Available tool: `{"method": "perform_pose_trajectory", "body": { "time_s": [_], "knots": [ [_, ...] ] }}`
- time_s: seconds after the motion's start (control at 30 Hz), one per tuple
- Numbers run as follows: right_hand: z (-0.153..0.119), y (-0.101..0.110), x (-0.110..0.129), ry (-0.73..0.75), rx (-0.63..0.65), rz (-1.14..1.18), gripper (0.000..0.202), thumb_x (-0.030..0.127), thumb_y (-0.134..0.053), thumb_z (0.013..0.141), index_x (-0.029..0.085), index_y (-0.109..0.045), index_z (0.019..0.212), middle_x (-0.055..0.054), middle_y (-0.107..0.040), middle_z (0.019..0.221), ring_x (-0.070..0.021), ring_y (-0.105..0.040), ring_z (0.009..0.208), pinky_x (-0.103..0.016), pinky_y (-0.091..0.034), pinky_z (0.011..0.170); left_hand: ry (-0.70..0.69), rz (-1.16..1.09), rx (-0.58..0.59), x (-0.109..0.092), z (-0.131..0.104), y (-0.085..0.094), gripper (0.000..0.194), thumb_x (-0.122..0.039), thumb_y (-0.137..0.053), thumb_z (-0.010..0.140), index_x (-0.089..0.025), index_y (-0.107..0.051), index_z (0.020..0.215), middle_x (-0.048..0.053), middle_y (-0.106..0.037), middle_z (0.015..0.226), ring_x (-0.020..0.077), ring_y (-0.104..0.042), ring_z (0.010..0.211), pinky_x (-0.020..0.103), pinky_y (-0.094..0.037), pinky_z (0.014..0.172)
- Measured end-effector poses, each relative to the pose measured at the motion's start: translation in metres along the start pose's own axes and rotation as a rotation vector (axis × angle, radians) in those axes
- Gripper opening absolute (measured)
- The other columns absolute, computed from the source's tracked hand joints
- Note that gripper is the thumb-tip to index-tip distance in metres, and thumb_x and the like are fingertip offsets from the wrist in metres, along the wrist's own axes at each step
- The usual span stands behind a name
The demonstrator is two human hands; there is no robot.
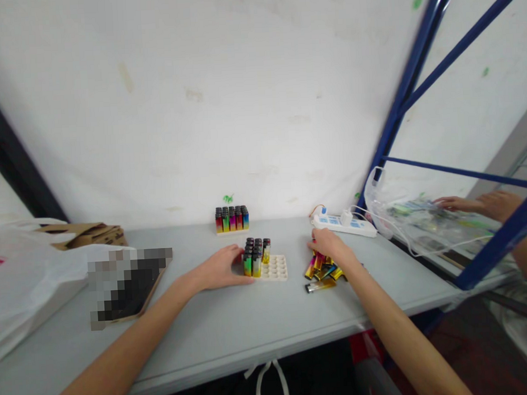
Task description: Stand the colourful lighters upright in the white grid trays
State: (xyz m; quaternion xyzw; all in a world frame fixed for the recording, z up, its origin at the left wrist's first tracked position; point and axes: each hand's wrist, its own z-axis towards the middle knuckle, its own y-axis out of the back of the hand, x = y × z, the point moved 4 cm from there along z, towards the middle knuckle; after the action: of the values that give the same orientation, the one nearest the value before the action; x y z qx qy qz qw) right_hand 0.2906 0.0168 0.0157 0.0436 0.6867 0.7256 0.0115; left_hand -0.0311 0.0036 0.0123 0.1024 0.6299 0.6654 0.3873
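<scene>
A white tray with round holes (pixel 276 268) lies on the grey table, its left part filled with several upright lighters (pixel 252 258) in shiny colours with black tops. My left hand (pixel 225 266) rests at the tray's left side, thumb and fingers apart around its left end. My right hand (pixel 330 245) reaches down over a loose pile of lighters (pixel 324 270), its fingertips bent among them; what they hold is too small to make out. One yellowish lighter (pixel 320 285) lies at the pile's front edge.
By the wall stands a full rack of lighters (pixel 231 220). A white power strip (pixel 344 223) lies behind the pile. At left are a dark pixelated device (pixel 138 283), a white plastic bag (pixel 24 281) and cardboard (pixel 89 235). Past the blue frame (pixel 394 126), another person's hands (pixel 480 202) show.
</scene>
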Motion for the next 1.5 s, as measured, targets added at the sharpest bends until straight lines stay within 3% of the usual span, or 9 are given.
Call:
{"method": "perform_pose_trajectory", "body": {
  "time_s": [0.2, 0.3, 0.4, 0.53, 0.6, 0.7, 0.97, 1.23, 1.5],
  "knots": [
    [0.022, -0.005, 0.024, 0.142, -0.035, 0.223, 0.025, 0.032, -0.058, 0.093, 0.013, -0.068, 0.106, -0.013, -0.074, 0.096, -0.0251, -0.069, 0.096, -0.031, -0.048, 0.082, -0.006, -0.031, 0.004, -0.002, 0.0, 0.002, 0.065, -0.072, -0.072, 0.066, -0.017, -0.067, 0.099, 0.011, -0.069, 0.104, 0.0312, -0.065, 0.092, 0.039, -0.052, 0.083],
    [0.028, -0.004, 0.042, 0.283, -0.019, 0.687, 0.029, 0.043, -0.054, 0.094, 0.016, -0.064, 0.089, -0.004, -0.067, 0.079, -0.0192, -0.066, 0.078, -0.029, -0.051, 0.072, -0.025, -0.035, 0.012, -0.001, 0.0, 0.0, 0.064, -0.071, -0.071, 0.068, -0.016, -0.066, 0.1, 0.011, -0.068, 0.101, 0.0299, -0.064, 0.091, 0.039, -0.051, 0.082],
    [0.023, 0.001, 0.063, 0.373, -0.019, 1.211, 0.037, 0.056, -0.058, 0.088, 0.019, -0.057, 0.092, 0.001, -0.058, 0.077, -0.0139, -0.06, 0.064, -0.027, -0.051, 0.059, -0.036, -0.046, -0.004, 0.001, 0.0, -0.001, 0.065, -0.071, -0.072, 0.067, -0.017, -0.066, 0.102, 0.01, -0.067, 0.101, 0.0293, -0.063, 0.09, 0.038, -0.051, 0.081],
    [0.007, 0.002, 0.088, 0.386, 0.037, 1.445, 0.043, 0.064, -0.058, 0.085, 0.023, -0.05, 0.094, 0.009, -0.041, 0.064, -0.0068, -0.033, 0.045, -0.019, -0.029, 0.041, -0.051, -0.047, 0.004, 0.001, 0.0, -0.002, 0.062, -0.069, -0.072, 0.069, -0.016, -0.065, 0.102, 0.009, -0.066, 0.099, 0.0278, -0.063, 0.089, 0.036, -0.05, 0.081],
    [0.001, -0.001, 0.094, 0.34, 0.012, 1.448, 0.045, 0.068, -0.054, 0.086, 0.023, -0.047, 0.087, 0.01, -0.032, 0.059, -0.0072, -0.025, 0.044, -0.02, -0.021, 0.04, -0.057, -0.042, 0.01, 0.0, 0.0, -0.001, 0.061, -0.068, -0.072, 0.07, -0.016, -0.064, 0.101, 0.009, -0.066, 0.098, 0.0273, -0.063, 0.089, 0.036, -0.05, 0.081],
    [-0.006, -0.005, 0.095, 0.305, -0.147, 1.325, 0.049, 0.069, -0.048, 0.089, 0.023, -0.043, 0.073, 0.008, -0.032, 0.056, -0.0092, -0.028, 0.047, -0.023, -0.023, 0.044, -0.06, -0.046, 0.004, -0.001, 0.0, 0.0, 0.062, -0.068, -0.072, 0.07, -0.016, -0.065, 0.103, 0.009, -0.066, 0.1, 0.0281, -0.063, 0.09, 0.037, -0.05, 0.082],
    [-0.017, -0.008, 0.096, 0.256, -0.406, 0.986, 0.042, 0.049, -0.046, 0.085, 0.022, -0.034, 0.055, 0.005, -0.028, 0.054, -0.0107, -0.03, 0.054, -0.027, -0.02, 0.054, -0.051, -0.028, -0.02, -0.001, 0.0, 0.0, 0.063, -0.073, -0.07, 0.069, -0.018, -0.066, 0.099, 0.01, -0.068, 0.101, 0.0296, -0.064, 0.091, 0.038, -0.051, 0.081],
    [-0.018, -0.009, 0.096, 0.298, -0.398, 0.987, 0.039, 0.045, -0.046, 0.088, 0.023, -0.033, 0.058, 0.005, -0.031, 0.055, -0.0117, -0.032, 0.055, -0.027, -0.023, 0.054, -0.04, -0.028, -0.017, -0.002, -0.001, 0.001, 0.063, -0.072, -0.071, 0.068, -0.017, -0.066, 0.099, 0.01, -0.068, 0.1, 0.0303, -0.064, 0.091, 0.038, -0.051, 0.081],
    [-0.035, 0.015, 0.099, 0.59, -0.285, 0.808, 0.032, 0.043, -0.035, 0.104, 0.021, -0.052, 0.09, 0.003, -0.054, 0.069, -0.0142, -0.05, 0.065, -0.026, -0.037, 0.066, -0.062, -0.039, -0.026, -0.004, -0.001, 0.001, 0.065, -0.069, -0.072, 0.069, -0.017, -0.067, 0.108, 0.011, -0.07, 0.104, 0.0316, -0.066, 0.095, 0.04, -0.051, 0.088]
  ]
}}
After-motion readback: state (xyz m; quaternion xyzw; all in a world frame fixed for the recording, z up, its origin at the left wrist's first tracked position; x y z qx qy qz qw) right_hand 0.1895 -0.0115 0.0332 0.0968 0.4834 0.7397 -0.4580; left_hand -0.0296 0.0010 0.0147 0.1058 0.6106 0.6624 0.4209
